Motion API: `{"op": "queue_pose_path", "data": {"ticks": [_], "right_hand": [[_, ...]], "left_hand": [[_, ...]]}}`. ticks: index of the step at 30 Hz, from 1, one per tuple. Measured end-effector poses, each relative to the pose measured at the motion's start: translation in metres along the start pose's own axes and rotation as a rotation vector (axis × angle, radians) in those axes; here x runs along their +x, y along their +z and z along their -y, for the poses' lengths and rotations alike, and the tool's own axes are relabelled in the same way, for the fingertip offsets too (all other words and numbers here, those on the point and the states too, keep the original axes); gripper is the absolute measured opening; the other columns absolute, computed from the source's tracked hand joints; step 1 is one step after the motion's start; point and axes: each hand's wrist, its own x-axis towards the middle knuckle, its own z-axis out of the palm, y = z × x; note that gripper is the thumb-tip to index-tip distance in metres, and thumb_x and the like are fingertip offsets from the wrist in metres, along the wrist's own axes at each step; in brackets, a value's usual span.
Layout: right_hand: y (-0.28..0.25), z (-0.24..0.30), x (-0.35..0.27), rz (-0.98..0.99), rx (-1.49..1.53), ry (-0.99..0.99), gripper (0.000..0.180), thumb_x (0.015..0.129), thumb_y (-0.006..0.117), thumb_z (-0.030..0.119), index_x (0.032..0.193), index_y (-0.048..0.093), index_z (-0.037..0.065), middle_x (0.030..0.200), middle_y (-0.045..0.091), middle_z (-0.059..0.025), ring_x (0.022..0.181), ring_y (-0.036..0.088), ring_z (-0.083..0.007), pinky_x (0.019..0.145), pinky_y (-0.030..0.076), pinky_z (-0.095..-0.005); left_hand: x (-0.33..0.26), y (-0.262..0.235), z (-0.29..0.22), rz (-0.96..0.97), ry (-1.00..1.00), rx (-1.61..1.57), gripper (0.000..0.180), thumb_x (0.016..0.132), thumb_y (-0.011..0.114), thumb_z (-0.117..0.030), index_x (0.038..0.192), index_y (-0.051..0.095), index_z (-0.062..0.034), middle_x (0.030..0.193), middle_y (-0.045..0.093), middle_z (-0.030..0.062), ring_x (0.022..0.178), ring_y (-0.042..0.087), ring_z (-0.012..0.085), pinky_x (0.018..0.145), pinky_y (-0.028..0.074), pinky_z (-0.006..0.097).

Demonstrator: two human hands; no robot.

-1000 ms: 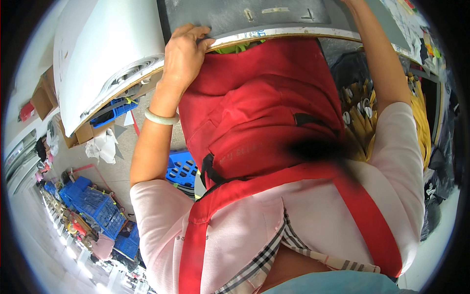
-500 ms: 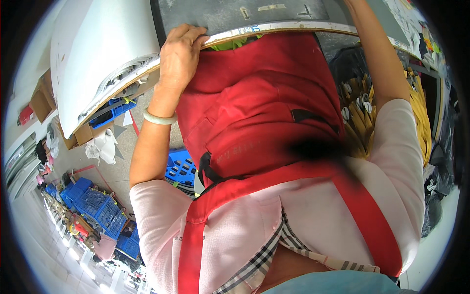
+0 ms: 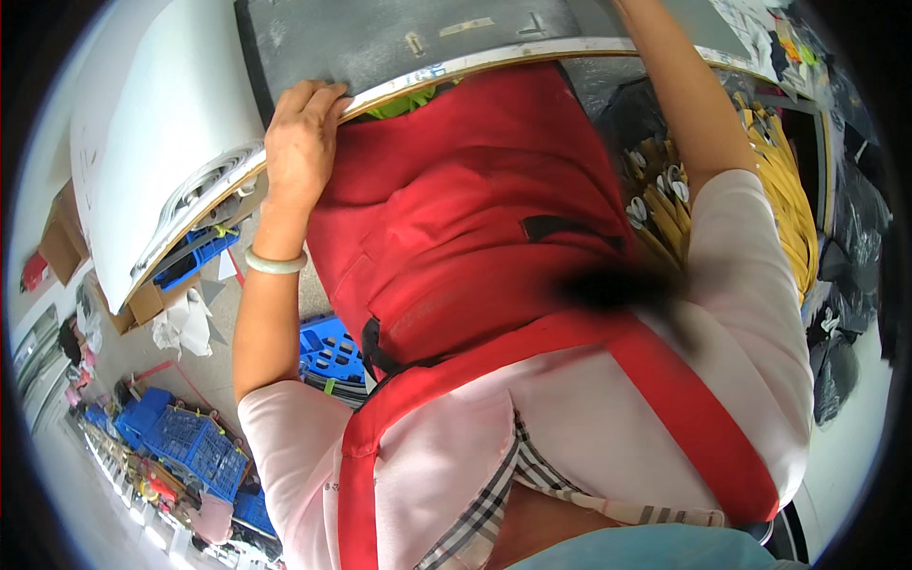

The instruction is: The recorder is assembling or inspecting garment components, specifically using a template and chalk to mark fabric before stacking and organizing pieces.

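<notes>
My left hand [image 3: 304, 133] is at the near edge of the worktop [image 3: 475, 63], fingers curled close together on the rim beside a dark grey sheet [image 3: 328, 47]. I cannot tell whether they pinch anything. My right forearm [image 3: 698, 104] reaches to the far side, but the right hand is out of view, so its grip is unknown.

The dark grey sheet lies flat on the worktop, far and centre, with strips of tape [image 3: 465, 27] on its surface. Just left of it is a large white roll [image 3: 142, 123], its loose layers ending at the edge. I judge that a knock from my left arm could make the roll slide or unwind. The sheet might skew if my hands pulled unevenly. My red apron [image 3: 465, 180] sits close against the rim, beside bright green material [image 3: 404, 103], and could snag if I leaned in. On the right, yellow bundles [image 3: 784, 180] near my right arm could be brushed loose by an elbow.

As for writing: small marks run along the pale rim, and tiny characters sit on the left chest of my pink shirt [image 3: 456, 418]. Both are too small to make out, and I find no readable brand or label.
</notes>
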Motion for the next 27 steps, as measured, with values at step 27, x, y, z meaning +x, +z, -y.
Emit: {"op": "queue_pose_path", "data": {"ticks": [27], "right_hand": [[0.008, -0.045, 0.013, 0.06, 0.271, -0.193, 0.031, 0.087, 0.074, 0.031, 0.086, 0.07, 0.0, 0.076, 0.065, -0.0123, 0.072, 0.06, -0.024, 0.069, 0.048, -0.0395]], "left_hand": [[0.034, 0.005, -0.018, 0.109, -0.045, -0.018, 0.018, 0.095, 0.066, -0.018, 0.107, 0.073, -0.0064, 0.11, 0.069, 0.0116, 0.099, 0.067, 0.0364, 0.084, 0.055, 0.043]]}}
